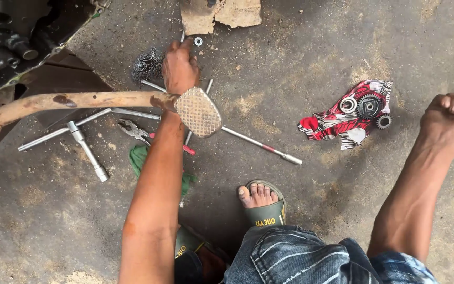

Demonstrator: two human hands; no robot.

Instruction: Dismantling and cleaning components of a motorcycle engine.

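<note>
Left hand (pixel 178 67): at 12 o'clock, fingers curled onto a thin metal rod (pixel 182 37) on the concrete floor (pixel 316 210) | Right hand (pixel 450 117): at 3 o'clock, fisted, contents cannot be told | Steel wool (pixel 146 64): just beside left hand, 9 o'clock side | Gears (pixel 369 107): on patterned cloth (pixel 332 123), between the hands.

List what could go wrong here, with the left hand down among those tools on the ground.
The left hand reaches under the rusty pedal, so the forearm might knock it. The small washer lies loose on gritty concrete and could get lost. The gears sit on a rag near the sandaled foot, which could scatter them.
</note>
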